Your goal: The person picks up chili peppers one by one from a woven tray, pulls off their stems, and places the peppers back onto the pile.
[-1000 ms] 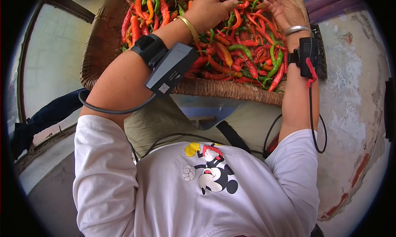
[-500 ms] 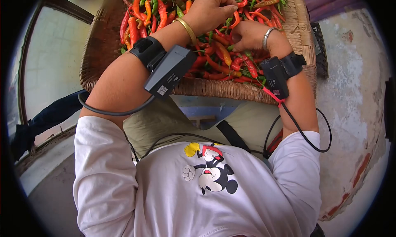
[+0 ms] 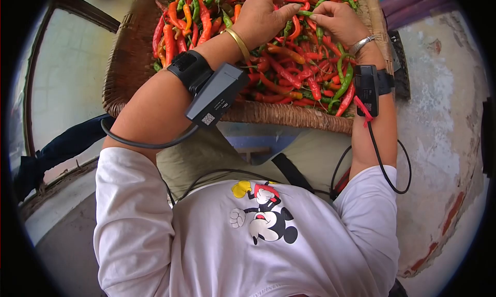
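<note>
Above a heap of red, orange and green chili peppers (image 3: 281,72), both my hands meet at a small green chili pepper (image 3: 305,13). My left hand (image 3: 263,17) pinches one end of it between thumb and fingers, some fingertips being hidden behind the hand. The other end is between the thumb and forefinger of my right hand (image 3: 341,24). Beneath the hands, the peppers lie loosely piled in a woven basket (image 3: 289,116).
The basket's woven rim runs just above my lap. A worn, peeling wall (image 3: 429,116) stands to the right, and a framed pane (image 3: 67,75) to the left. Cables (image 3: 374,147) hang from the black devices strapped to both wrists.
My right hand has risen from among the peppers to meet the left, and the green pepper now shows between them. My left hand has shifted only slightly.
</note>
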`<state>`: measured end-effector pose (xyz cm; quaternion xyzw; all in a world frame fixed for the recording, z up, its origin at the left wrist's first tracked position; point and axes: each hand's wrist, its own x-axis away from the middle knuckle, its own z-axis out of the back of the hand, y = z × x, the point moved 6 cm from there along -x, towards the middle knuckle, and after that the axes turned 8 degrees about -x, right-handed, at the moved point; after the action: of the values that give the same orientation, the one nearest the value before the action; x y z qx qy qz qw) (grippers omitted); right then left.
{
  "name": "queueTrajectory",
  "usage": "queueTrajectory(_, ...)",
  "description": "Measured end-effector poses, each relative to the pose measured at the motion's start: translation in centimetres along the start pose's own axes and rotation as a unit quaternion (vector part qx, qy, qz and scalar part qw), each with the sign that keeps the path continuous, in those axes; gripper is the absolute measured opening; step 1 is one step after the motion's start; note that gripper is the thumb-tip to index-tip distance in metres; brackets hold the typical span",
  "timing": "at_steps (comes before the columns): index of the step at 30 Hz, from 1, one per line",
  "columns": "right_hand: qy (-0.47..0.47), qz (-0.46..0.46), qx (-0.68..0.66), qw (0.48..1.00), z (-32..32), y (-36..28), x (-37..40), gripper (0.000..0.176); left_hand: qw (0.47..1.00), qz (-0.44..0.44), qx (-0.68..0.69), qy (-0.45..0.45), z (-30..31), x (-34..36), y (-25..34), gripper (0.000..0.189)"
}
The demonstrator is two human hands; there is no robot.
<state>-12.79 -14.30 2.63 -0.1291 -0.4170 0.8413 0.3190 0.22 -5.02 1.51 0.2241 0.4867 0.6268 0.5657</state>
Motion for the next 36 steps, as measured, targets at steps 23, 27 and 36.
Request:
queueTrajectory(23, 0.113, -0.176, -0.44, 0.873, 0.7, 1.5, -2.1, 0.013, 0.938, -0.156, -0.177, -0.255, -2.2, 2.2, 2.7, 0.02)
queueTrajectory(27, 0.129, -0.048, -0.501, 0.854, 1.7, -2.8, -4.8, 0.02, 0.938, -0.142, -0.18, -0.261, -2.0, 2.2, 2.6, 0.021)
queueTrajectory(36, -0.133, -0.159, 0.189, 0.96, 0.0, 0.2, 2.3, 0.029, 0.927, -0.141, -0.254, -0.237, -1.7, 1.5, 2.1, 0.02)
